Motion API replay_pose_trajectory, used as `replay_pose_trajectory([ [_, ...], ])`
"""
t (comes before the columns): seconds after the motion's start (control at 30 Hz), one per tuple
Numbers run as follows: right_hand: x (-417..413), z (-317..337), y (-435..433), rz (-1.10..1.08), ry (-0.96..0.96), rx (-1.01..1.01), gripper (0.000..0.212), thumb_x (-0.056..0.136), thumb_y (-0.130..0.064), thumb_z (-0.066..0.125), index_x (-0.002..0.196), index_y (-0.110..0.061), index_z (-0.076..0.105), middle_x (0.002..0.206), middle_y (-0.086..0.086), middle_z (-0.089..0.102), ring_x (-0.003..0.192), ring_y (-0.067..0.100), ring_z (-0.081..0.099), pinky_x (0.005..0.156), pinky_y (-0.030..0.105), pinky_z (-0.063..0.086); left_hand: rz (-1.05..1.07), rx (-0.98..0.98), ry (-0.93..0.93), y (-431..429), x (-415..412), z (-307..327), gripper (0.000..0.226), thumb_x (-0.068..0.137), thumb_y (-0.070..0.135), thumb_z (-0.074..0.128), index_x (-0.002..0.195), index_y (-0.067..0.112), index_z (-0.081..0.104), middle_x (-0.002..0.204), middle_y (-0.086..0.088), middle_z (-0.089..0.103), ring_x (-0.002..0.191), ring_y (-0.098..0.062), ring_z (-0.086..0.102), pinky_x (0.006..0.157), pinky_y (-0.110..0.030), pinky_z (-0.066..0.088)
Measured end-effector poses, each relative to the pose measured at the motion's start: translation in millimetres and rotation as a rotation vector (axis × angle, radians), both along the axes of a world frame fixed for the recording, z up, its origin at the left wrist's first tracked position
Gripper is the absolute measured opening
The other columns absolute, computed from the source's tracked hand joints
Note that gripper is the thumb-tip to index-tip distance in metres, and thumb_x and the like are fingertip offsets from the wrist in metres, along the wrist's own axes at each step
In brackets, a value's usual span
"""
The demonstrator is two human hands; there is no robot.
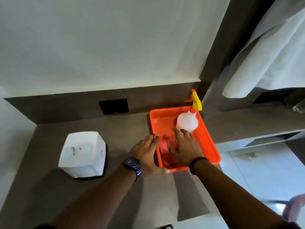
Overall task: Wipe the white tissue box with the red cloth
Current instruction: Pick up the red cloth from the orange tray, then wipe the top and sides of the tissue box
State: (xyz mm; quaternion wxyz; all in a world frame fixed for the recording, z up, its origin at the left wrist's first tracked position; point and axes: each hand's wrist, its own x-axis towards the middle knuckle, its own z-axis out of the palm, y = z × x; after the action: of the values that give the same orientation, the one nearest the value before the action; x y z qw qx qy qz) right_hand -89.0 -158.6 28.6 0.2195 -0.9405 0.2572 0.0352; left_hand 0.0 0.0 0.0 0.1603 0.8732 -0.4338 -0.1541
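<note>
The white tissue box (82, 153) stands on a dark base at the left of the grey counter. The red cloth (166, 146) lies crumpled inside an orange tray (209, 142) to the right of the box. My left hand (146, 154), with a dark watch on the wrist, rests flat against the tray's left rim, fingers spread. My right hand (186, 148) hovers over the cloth inside the tray with fingers apart, covering part of it. Neither hand grips anything.
A white spray bottle (187, 122) with a yellow and orange trigger stands at the tray's far end. A black wall socket (113, 106) sits on the backsplash. White towels (267, 52) hang at the upper right. The counter edge drops off to the right of the tray.
</note>
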Motion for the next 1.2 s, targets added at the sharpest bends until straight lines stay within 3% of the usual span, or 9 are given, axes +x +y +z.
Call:
replay_pose_trajectory([
  [0.17, 8, -39, 0, 0.130, 0.198, -0.075, 0.082, 0.074, -0.054, 0.061, 0.145, -0.038, 0.023, 0.154, 0.015, 0.030, 0.139, 0.039, 0.031, 0.107, 0.054, 0.036, -0.025, 0.102, 0.018, -11, 12, -32, 0.147, 0.036, 0.096, 0.049, 0.146, 0.017, -0.009, 0.160, -0.006, -0.007, 0.146, -0.020, -0.001, 0.115, -0.035, -0.004],
  [0.4, 23, -70, -6, 0.148, 0.294, -0.130, 0.088, 0.071, -0.058, 0.065, 0.144, -0.039, 0.020, 0.153, 0.016, 0.024, 0.129, 0.045, 0.036, 0.100, 0.056, 0.041, -0.061, 0.068, -0.026, -13, 17, -41, 0.146, 0.037, 0.093, 0.054, 0.147, 0.016, -0.005, 0.160, -0.008, -0.003, 0.146, -0.022, 0.003, 0.117, -0.038, 0.002],
  [0.57, 33, -77, -4, 0.053, 0.197, -0.135, 0.061, 0.080, -0.044, 0.063, 0.133, -0.037, 0.033, 0.138, 0.018, 0.033, 0.117, 0.048, 0.041, 0.090, 0.058, 0.046, -0.050, 0.087, -0.024, -13, 16, -38, 0.144, 0.039, 0.092, 0.055, 0.147, 0.016, -0.002, 0.160, -0.008, 0.000, 0.146, -0.024, 0.005, 0.117, -0.041, 0.005],
  [0.67, 38, -71, -3, -0.110, 0.070, 0.045, 0.051, 0.083, -0.035, 0.061, 0.131, -0.028, 0.042, 0.135, 0.021, 0.036, 0.116, 0.049, 0.042, 0.096, 0.057, 0.042, -0.084, 0.101, -0.049, -9, 21, -24, 0.142, 0.041, 0.088, 0.062, 0.147, 0.012, 0.005, 0.159, -0.011, 0.009, 0.145, -0.025, 0.007, 0.117, -0.042, 0.006],
  [0.77, 55, -50, 8, -0.319, -0.241, 0.282, 0.049, 0.083, -0.028, 0.063, 0.129, -0.018, 0.049, 0.127, 0.027, 0.044, 0.114, 0.050, 0.047, 0.103, 0.051, 0.039, -0.066, 0.023, -0.120, 12, 44, 12, 0.136, 0.043, 0.085, 0.065, 0.145, 0.010, 0.018, 0.156, -0.012, 0.023, 0.145, -0.026, 0.014, 0.118, -0.041, 0.009],
  [0.9, 85, -15, 67, -0.316, -0.616, 0.508, 0.054, 0.073, -0.026, 0.061, 0.125, -0.017, 0.055, 0.114, 0.017, 0.049, 0.104, 0.030, 0.051, 0.095, 0.029, 0.037, 0.008, -0.006, -0.232, 78, 88, 72, 0.124, 0.047, 0.087, 0.060, 0.145, 0.017, 0.027, 0.153, -0.008, 0.031, 0.143, -0.025, 0.022, 0.117, -0.041, 0.018],
  [0.97, 94, -14, 106, -0.293, -0.633, 0.678, 0.050, 0.074, -0.024, 0.060, 0.123, -0.018, 0.055, 0.112, 0.015, 0.050, 0.102, 0.033, 0.055, 0.096, 0.035, 0.042, 0.035, 0.065, -0.265, 119, 104, 94, 0.124, 0.046, 0.092, 0.052, 0.145, 0.023, 0.022, 0.154, -0.004, 0.029, 0.142, -0.023, 0.023, 0.115, -0.042, 0.022],
  [1.03, 97, -23, 141, -0.334, -0.600, 0.912, 0.042, 0.081, -0.016, 0.061, 0.122, -0.020, 0.053, 0.120, 0.021, 0.048, 0.102, 0.042, 0.059, 0.082, 0.046, 0.057, 0.036, 0.163, -0.240, 155, 114, 104, 0.131, 0.038, 0.095, 0.049, 0.146, 0.027, 0.016, 0.155, -0.003, 0.026, 0.141, -0.023, 0.024, 0.114, -0.041, 0.023],
  [1.2, 102, -54, 205, -0.480, -0.549, 1.099, 0.038, 0.084, -0.010, 0.058, 0.122, -0.012, 0.057, 0.125, 0.030, 0.053, 0.083, 0.027, 0.061, 0.055, 0.023, 0.055, -0.008, 0.436, -0.169, 201, 123, 86, 0.164, 0.016, 0.096, 0.055, 0.147, 0.023, -0.010, 0.161, -0.001, 0.000, 0.146, -0.021, 0.007, 0.116, -0.037, 0.015],
])
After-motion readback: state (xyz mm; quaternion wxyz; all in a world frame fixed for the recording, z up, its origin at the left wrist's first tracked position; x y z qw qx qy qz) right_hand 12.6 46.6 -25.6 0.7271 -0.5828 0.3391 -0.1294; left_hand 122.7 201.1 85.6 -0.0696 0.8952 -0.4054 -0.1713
